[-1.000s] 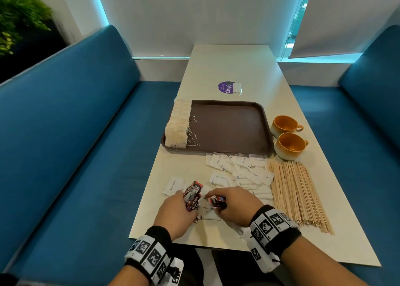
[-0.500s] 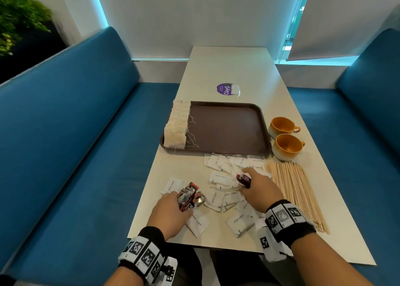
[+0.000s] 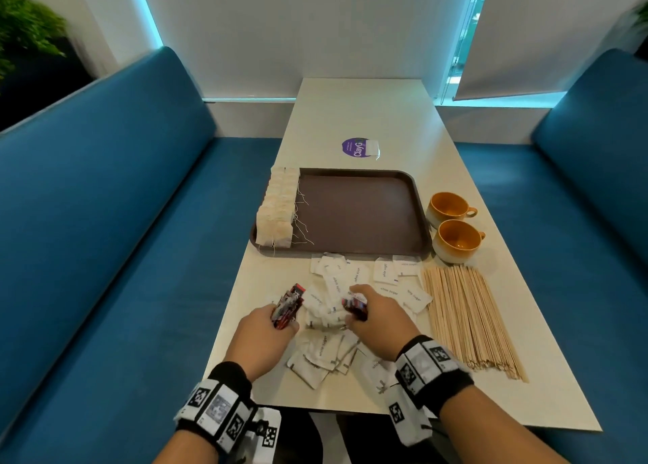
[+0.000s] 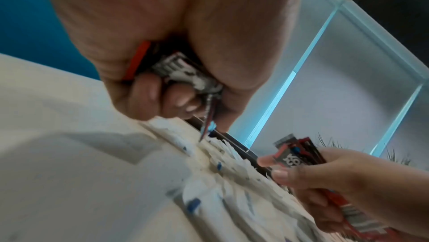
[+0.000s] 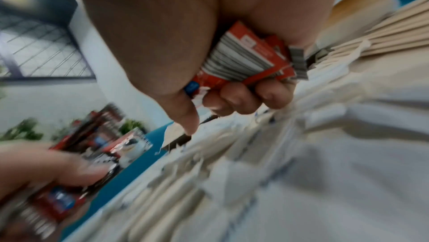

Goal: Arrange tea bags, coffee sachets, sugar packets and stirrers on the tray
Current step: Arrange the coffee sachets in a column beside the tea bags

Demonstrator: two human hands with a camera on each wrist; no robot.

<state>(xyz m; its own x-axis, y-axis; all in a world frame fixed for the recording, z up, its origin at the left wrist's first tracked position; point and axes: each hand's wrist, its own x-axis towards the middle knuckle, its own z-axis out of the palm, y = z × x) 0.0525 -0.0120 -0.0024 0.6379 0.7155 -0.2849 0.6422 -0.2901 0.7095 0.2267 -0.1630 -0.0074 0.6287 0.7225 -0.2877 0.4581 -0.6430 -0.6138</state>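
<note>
My left hand (image 3: 266,326) grips a bunch of red and black coffee sachets (image 3: 288,305) over the table's near left part; the same bunch (image 4: 183,70) shows in its curled fingers. My right hand (image 3: 377,314) holds more coffee sachets (image 3: 355,305), seen close as a red stack (image 5: 246,60). Both hands hover over scattered white sugar packets (image 3: 336,281). The brown tray (image 3: 357,211) lies beyond, with a row of tea bags (image 3: 277,207) along its left side. Wooden stirrers (image 3: 466,316) lie in a bundle to the right.
Two orange cups (image 3: 452,225) stand right of the tray. A purple sticker (image 3: 356,147) marks the table behind the tray. Blue benches (image 3: 105,253) flank the table on both sides. The table's near edge is just under my wrists.
My right hand, with its sachets, has come back left and nearer, toward the left hand. The left hand has risen slightly and moved forward over the sugar packets.
</note>
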